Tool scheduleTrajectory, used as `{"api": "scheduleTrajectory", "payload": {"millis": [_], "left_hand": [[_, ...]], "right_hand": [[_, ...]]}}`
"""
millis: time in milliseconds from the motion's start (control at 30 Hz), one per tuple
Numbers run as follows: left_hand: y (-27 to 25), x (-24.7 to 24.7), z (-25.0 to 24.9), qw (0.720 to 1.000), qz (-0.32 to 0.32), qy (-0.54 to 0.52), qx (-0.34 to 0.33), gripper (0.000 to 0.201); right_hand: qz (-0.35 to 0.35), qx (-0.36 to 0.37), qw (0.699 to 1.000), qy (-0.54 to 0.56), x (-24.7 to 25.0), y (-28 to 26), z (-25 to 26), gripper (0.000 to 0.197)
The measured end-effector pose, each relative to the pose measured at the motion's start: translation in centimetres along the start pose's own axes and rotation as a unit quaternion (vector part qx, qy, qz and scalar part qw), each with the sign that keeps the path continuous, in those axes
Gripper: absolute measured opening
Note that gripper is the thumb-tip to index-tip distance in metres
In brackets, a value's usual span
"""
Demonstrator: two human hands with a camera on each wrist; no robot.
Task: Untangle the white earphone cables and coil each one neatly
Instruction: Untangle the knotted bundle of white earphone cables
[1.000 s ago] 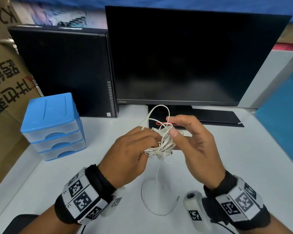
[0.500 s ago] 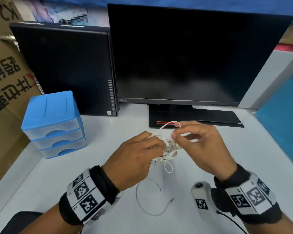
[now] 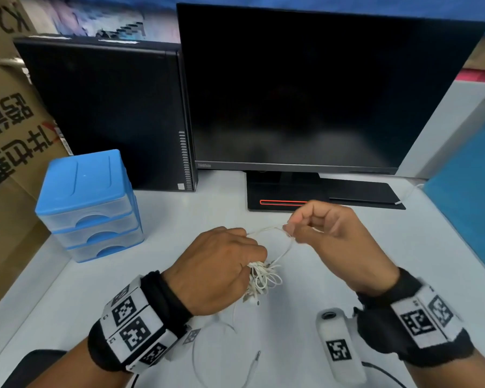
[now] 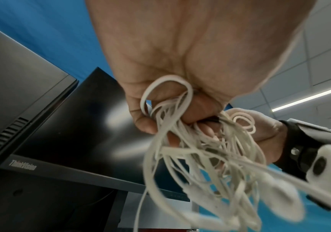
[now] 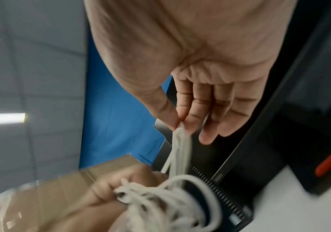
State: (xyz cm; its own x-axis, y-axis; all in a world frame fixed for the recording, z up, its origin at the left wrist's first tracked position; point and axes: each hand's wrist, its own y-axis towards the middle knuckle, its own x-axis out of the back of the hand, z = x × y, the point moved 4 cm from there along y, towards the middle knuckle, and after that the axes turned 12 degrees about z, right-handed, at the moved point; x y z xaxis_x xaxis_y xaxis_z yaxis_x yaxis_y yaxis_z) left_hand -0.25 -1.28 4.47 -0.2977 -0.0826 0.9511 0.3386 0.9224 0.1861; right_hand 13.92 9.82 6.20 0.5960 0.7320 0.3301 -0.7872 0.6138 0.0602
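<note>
Left hand (image 4: 160,62) grips the tangled earphone cables (image 4: 200,149); the right wrist view alone shows the right hand (image 5: 200,78) pinching strands between thumb and forefinger.

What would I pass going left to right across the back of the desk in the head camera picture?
Cardboard box → blue drawer unit → black computer case → dark monitor → blue panel.
</note>
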Motion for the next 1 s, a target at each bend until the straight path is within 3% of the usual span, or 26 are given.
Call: {"api": "scheduleTrajectory", "payload": {"millis": [100, 167, 200, 267, 333, 400, 500, 600, 733, 833, 933, 1000], "left_hand": [[-0.1, -0.3, 0.3, 0.997, 0.023, -0.072, 0.017, 0.012], [-0.1, -0.4, 0.8, 0.958, 0.055, -0.274, 0.061, 0.018], [-0.1, -0.2, 1.1, 0.919, 0.055, -0.382, 0.074, 0.018], [-0.1, 0.6, 2.2, 0.836, -0.024, -0.539, 0.103, 0.016], [-0.4, 1.0, 3.5, 0.736, -0.126, -0.650, 0.142, 0.011], [-0.3, 0.7, 4.1, 0.638, -0.173, -0.734, 0.159, 0.016], [0.2, -0.1, 4.0, 0.551, -0.161, -0.804, 0.157, 0.031], [0.1, -1.1, 5.0, 0.465, -0.171, -0.847, 0.193, 0.029], [-0.3, -1.3, 6.1, 0.416, -0.176, -0.866, 0.215, 0.023], [-0.5, -1.5, 6.6, 0.408, -0.164, -0.869, 0.229, 0.031], [-0.6, -1.6, 7.0, 0.404, -0.164, -0.867, 0.241, 0.032], [-1.0, -1.7, 7.7, 0.396, -0.175, -0.863, 0.258, 0.031]], "right_hand": [[-0.047, 0.038, 0.993, -0.101, 0.2, -0.1, 0.1, 0.016], [-0.041, 0.051, 0.984, -0.168, 0.2, -0.3, 0.2, 0.014], [-0.039, 0.058, 0.973, -0.221, 0.3, -0.4, 0.2, 0.012], [-0.038, 0.056, 0.929, -0.363, 0.3, -0.5, 0.4, 0.009], [-0.019, 0.009, 0.881, -0.473, -0.1, -0.6, 0.3, 0.013], [0.006, -0.026, 0.858, -0.514, -0.5, -0.6, 0.1, 0.022], [0.039, 0.003, 0.862, -0.506, -0.7, -0.9, 0.3, 0.039], [0.088, 0.090, 0.896, -0.426, -0.7, -1.0, 0.4, 0.049], [0.155, 0.129, 0.882, -0.426, -2.2, -1.2, 0.1, 0.055], [0.230, 0.101, 0.874, -0.416, -3.4, -1.3, -1.2, 0.064], [0.289, 0.092, 0.900, -0.312, -4.2, -1.5, -1.1, 0.058], [0.296, 0.094, 0.935, -0.172, -4.5, -1.5, -0.1, 0.044]]}}
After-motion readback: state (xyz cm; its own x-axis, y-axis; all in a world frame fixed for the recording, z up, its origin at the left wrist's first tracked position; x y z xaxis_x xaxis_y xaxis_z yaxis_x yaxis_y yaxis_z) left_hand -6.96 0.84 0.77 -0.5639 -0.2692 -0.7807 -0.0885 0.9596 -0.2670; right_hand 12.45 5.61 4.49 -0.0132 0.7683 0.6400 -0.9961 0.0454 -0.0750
